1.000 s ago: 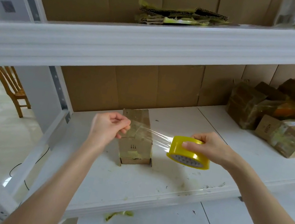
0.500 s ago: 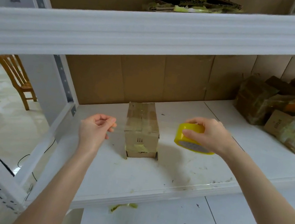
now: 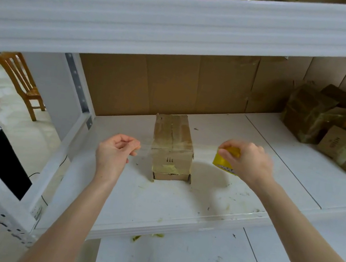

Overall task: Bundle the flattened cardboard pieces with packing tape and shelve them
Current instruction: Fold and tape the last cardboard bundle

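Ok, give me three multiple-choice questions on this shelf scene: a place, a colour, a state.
1. Where is the cardboard bundle? A on the floor; B on the middle shelf; C on the chair.
2. What colour is the tape roll? A blue; B red; C yellow.
3. What is the right hand doing? A gripping the tape roll; B lifting the bundle; C lying flat.
Answers: B, it stands on the white board; C, yellow shows under the hand; A, it curls round the roll.
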Demonstrator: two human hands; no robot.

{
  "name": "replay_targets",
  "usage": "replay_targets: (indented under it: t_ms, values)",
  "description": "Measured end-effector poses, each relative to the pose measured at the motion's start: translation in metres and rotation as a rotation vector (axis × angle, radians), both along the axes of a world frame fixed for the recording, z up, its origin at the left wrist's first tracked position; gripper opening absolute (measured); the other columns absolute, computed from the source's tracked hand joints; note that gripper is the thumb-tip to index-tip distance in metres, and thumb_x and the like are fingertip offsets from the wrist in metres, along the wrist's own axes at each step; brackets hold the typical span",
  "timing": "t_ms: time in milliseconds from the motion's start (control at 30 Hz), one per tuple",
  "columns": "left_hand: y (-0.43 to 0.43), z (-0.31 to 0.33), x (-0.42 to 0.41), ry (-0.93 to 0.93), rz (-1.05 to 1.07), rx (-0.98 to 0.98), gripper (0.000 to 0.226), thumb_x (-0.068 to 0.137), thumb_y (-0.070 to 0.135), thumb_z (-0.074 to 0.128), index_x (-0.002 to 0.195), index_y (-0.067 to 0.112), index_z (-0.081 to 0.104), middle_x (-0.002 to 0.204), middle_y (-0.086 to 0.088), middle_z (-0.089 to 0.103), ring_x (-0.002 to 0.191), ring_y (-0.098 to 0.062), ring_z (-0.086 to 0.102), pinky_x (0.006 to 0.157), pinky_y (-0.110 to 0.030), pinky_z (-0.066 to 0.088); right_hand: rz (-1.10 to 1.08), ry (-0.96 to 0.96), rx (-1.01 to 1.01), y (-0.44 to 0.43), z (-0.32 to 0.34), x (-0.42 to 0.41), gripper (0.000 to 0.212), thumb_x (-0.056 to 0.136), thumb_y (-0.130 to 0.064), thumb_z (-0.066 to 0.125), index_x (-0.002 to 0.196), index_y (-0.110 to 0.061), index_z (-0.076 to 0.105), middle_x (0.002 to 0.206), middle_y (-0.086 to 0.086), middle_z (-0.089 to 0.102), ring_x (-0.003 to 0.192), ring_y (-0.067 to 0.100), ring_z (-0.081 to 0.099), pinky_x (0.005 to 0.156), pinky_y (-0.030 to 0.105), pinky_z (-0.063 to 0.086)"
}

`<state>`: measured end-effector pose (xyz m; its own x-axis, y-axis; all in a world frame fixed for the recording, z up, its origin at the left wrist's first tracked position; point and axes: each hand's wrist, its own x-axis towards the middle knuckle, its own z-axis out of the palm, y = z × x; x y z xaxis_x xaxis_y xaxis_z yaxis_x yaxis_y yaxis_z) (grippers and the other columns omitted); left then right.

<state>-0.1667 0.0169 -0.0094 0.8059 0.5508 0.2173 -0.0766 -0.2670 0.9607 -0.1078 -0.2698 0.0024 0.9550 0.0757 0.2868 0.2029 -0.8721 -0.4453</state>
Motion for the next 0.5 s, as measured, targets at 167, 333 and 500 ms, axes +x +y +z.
replay_targets:
  t_ms: [167, 333, 500]
  values:
    - [0.003, -0.011, 0.004, 0.035, -0.018, 0.027, 0.012, 0.08, 0.012, 0.073, 0.076, 0.02, 0.066, 0.064, 0.009, 0.068, 0.058, 0.0, 0.062, 0.048, -0.012, 0.043, -0.031, 0.022, -0.004, 0.005, -0.011, 0.011, 0.01, 0.09, -0.049, 0.057, 0.08, -0.047, 0.057, 0.08, -0.006, 0.058, 0.078, 0.02, 0.048, 0.06, 0.027, 0.034]
    - [-0.002, -0.02, 0.017, 0.074, -0.044, 0.027, 0.014, 0.079, 0.009, 0.073, 0.082, 0.02, 0.065, 0.073, 0.009, 0.068, 0.058, 0.0, 0.058, 0.058, -0.02, 0.046, -0.069, 0.068, -0.003, 0.017, -0.025, 0.026, 0.01, 0.092, -0.048, 0.054, 0.082, -0.045, 0.056, 0.08, -0.006, 0.057, 0.08, 0.021, 0.05, 0.065, 0.028, 0.037]
    - [-0.004, -0.027, 0.03, 0.107, -0.113, 0.051, 0.012, 0.083, 0.01, 0.07, 0.095, 0.01, 0.065, 0.076, 0.006, 0.067, 0.059, -0.003, 0.056, 0.055, -0.021, 0.045, -0.086, 0.123, 0.007, 0.031, -0.034, 0.039, 0.012, 0.087, -0.054, 0.057, 0.08, -0.044, 0.055, 0.075, -0.008, 0.052, 0.08, 0.018, 0.047, 0.071, 0.031, 0.04]
